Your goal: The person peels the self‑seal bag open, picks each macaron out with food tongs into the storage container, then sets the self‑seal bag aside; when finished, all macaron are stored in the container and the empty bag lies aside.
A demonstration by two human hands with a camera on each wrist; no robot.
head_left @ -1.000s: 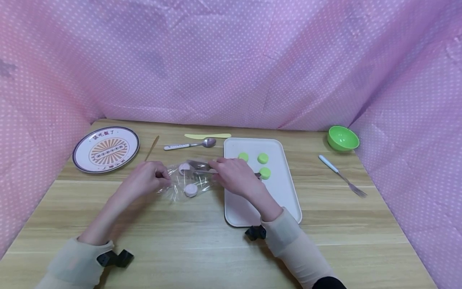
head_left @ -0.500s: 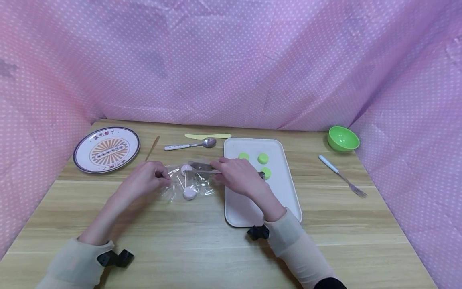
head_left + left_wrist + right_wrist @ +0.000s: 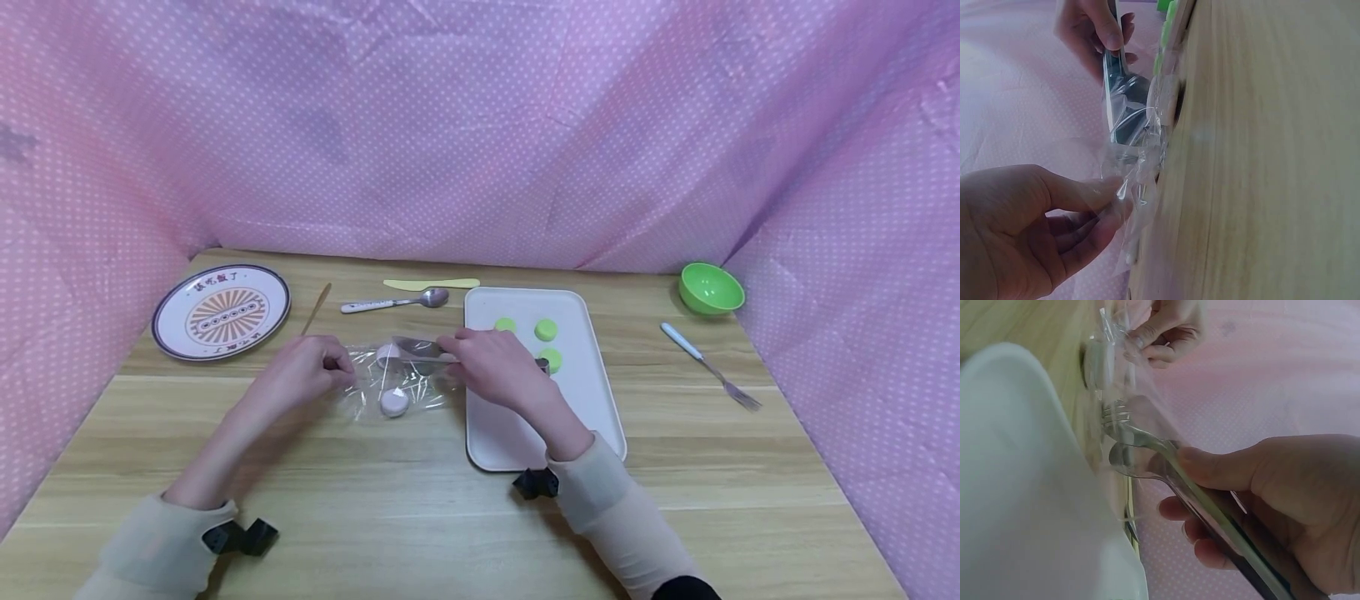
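Note:
My left hand pinches the edge of a clear plastic bag between thumb and fingers. Two pale pink round pieces, like macarons, show at the bag: the near piece and the far piece. My right hand grips metal serving tongs, with one fork-shaped end and one spoon-shaped end. In both wrist views the tong ends reach into the bag, and in the head view they overlap the far piece. Three green round pieces show on the white tray, partly below my right hand.
A patterned plate stands at the left with a thin brown stick beside it. Behind the bag lie a spoon and a yellow knife. At the right are a green bowl and a fork.
My right hand has moved slightly right with the tongs. The near pink piece has shifted a little toward me, the far one slightly right. My left hand has barely moved.

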